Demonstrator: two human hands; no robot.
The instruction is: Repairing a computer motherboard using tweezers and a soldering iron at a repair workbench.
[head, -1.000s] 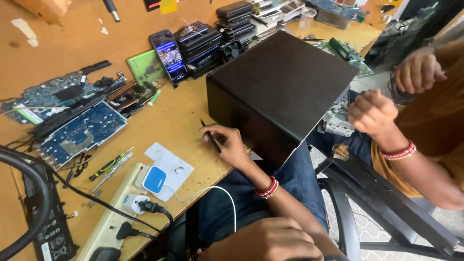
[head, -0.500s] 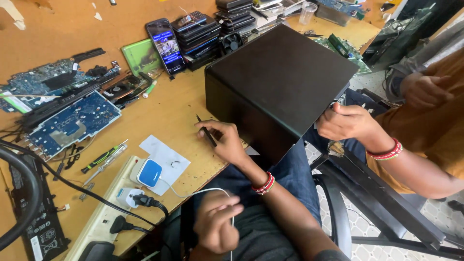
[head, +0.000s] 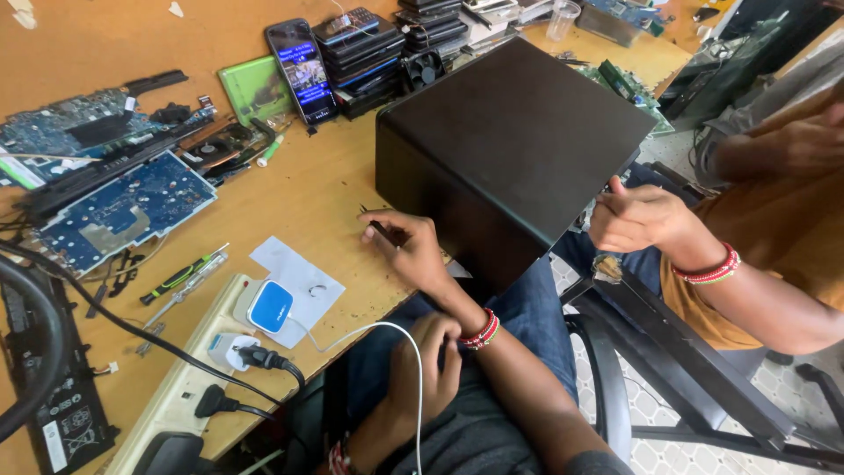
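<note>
The right hand point(head: 413, 251) pinches a thin dark tool point(head: 376, 225) at the lower front edge of the black case point(head: 510, 149) on the worktop point(head: 308, 193). The tool's long axis runs roughly flat, its tip pointing away from the case. Keep the pinch firm and the wrist braced. The left hand point(head: 422, 361) rests in the lap, loosely curled around nothing. Beyond the grip, a co-worker's hand point(head: 637, 215) touches the case's far corner.

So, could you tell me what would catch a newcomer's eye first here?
The big black case overhanging the wooden workbench's near edge dominates. The right hand holds a thin dark tool beside it, while the left hand rests in the lap. Bare blue circuit boards lie to the left, and a lit smartphone behind.
</note>
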